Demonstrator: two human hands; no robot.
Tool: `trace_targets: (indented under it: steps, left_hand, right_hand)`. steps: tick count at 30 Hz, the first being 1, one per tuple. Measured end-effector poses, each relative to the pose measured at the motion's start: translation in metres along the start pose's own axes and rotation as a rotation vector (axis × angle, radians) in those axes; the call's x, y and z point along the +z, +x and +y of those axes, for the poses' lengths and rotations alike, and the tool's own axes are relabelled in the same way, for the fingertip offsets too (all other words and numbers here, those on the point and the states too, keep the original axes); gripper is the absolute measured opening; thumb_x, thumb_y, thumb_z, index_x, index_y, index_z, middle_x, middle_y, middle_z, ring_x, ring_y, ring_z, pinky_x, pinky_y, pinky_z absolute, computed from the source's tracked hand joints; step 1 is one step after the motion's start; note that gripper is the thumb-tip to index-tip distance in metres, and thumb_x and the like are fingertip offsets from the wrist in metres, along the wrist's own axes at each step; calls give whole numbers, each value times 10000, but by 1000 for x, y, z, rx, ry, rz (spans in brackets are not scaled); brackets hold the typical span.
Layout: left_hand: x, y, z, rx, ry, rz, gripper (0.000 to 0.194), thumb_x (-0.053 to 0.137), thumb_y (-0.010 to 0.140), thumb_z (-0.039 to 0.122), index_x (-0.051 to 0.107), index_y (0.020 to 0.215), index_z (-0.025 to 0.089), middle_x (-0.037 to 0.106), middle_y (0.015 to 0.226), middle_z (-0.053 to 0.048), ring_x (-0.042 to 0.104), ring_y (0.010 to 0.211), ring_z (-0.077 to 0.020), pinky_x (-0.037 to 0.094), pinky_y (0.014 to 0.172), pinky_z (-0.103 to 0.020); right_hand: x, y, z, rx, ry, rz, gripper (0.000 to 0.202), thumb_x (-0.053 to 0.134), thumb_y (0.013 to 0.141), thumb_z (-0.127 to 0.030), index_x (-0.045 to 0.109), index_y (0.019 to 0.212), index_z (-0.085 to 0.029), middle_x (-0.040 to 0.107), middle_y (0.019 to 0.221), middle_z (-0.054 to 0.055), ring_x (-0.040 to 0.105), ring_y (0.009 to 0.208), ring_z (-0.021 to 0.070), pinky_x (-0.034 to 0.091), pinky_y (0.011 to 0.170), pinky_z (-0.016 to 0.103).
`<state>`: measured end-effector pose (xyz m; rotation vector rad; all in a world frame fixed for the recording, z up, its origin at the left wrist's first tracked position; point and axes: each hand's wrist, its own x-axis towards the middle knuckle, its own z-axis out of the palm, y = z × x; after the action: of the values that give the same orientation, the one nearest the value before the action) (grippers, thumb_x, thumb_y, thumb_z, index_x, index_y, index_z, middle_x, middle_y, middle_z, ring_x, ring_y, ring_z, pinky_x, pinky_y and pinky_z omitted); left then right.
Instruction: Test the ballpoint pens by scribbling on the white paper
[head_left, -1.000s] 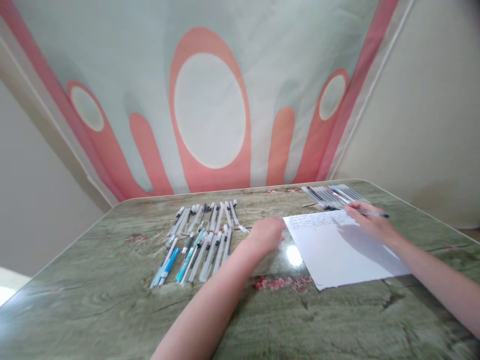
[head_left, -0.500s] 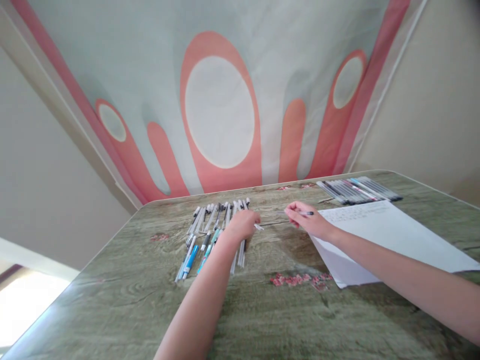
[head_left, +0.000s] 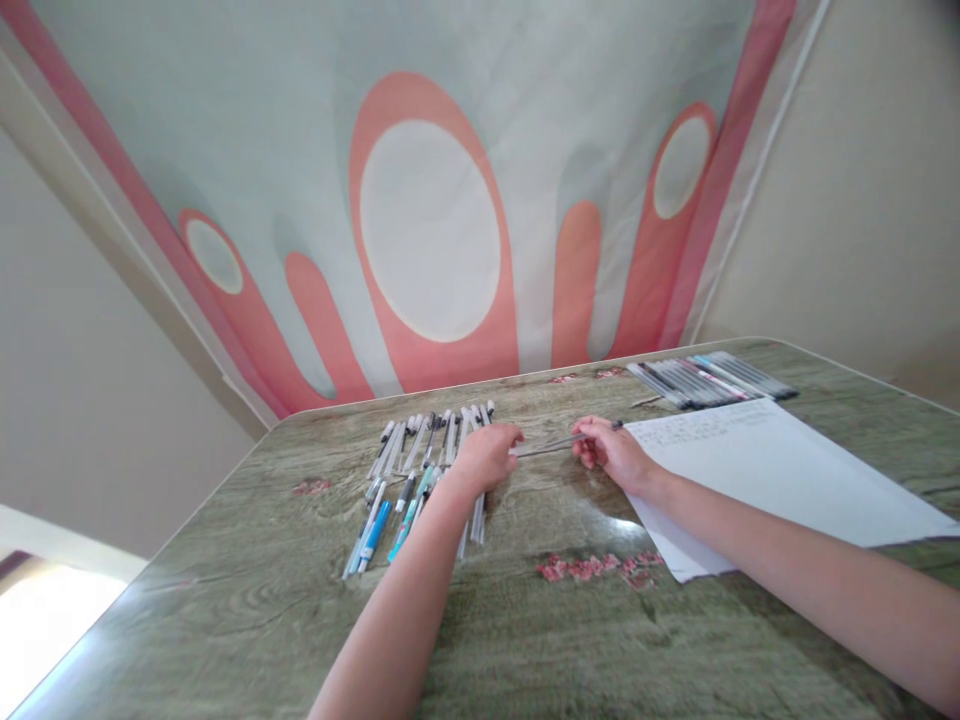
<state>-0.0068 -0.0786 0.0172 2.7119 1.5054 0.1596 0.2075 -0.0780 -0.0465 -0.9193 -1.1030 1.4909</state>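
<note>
My right hand (head_left: 606, 452) is closed around a slim pen (head_left: 559, 442), and the pen's dark end pokes out above the knuckles. The pen's other end points left and reaches the fingertips of my left hand (head_left: 489, 456). Those fingers are pinched together on a small whitish piece that looks like a pen cap, mostly hidden by the fingers. Under and beside my left hand lies a row of clear pens (head_left: 412, 440) with white and black ends. Nearer to me are several coloured pens, among them a thick blue pen (head_left: 375, 535).
A sheet of paper (head_left: 780, 480) with handwriting along its top lies under my right forearm. Behind it, another row of pens (head_left: 709, 380) lies side by side near the table's far edge. The wood-patterned table (head_left: 247, 610) meets a wall hanging at the back.
The pen in my right hand and my left hand's fingertips have come together; before, a gap showed between them. The view has shifted slightly.
</note>
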Motion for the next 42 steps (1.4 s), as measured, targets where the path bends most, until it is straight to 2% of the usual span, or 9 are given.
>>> trace_targets:
  steps: [6,13,19,27,34,39,42]
  left_hand:
    - [-3,0,2,-2,-30,10,329,489,706,161,522,1030,210,617,968,-24,558,886,-163,414,783,-259]
    - [-2,0,6,55,-113,59,295,498,700,163,537,992,188,617,899,-24,564,817,-158,428,740,-260]
    - [-1,1,4,97,-326,144,273,511,711,167,556,980,151,608,897,-49,561,812,-140,442,755,-257]
    - [-3,3,8,51,-615,156,202,531,751,225,601,921,143,639,847,-49,561,715,-119,437,674,-235]
    - [9,2,30,61,-670,162,269,478,800,369,628,869,156,649,813,-24,541,692,-113,400,643,-214]
    - [15,3,36,7,-658,180,264,453,813,349,622,817,147,649,771,-17,542,674,-106,390,628,-200]
    - [15,2,37,16,-633,205,243,461,810,339,608,798,146,638,752,-15,535,664,-104,383,620,-199]
  right_hand:
    - [2,-1,1,-27,-50,-10,182,511,740,-357,536,751,-177,586,561,-12,440,417,79,333,404,203]
    - [5,-3,-1,-48,-80,-21,226,545,728,-394,569,771,-173,622,604,6,454,424,82,341,401,209]
    - [1,-2,-5,-47,-18,-42,255,590,718,-399,607,805,-159,666,684,41,439,404,68,321,391,209]
    - [-2,-1,-8,-34,53,-66,273,634,695,-379,660,835,-146,684,724,62,422,416,61,315,410,214]
    - [-4,-4,-7,-40,-69,-162,267,624,714,-361,677,866,-148,683,741,56,445,464,69,319,461,216]
    - [-5,-2,-5,-24,-30,-185,272,582,746,-370,674,855,-138,676,719,57,462,471,77,331,462,214]
    - [-5,0,-5,15,50,-183,358,493,793,-431,678,811,-125,666,678,65,476,462,89,349,457,225]
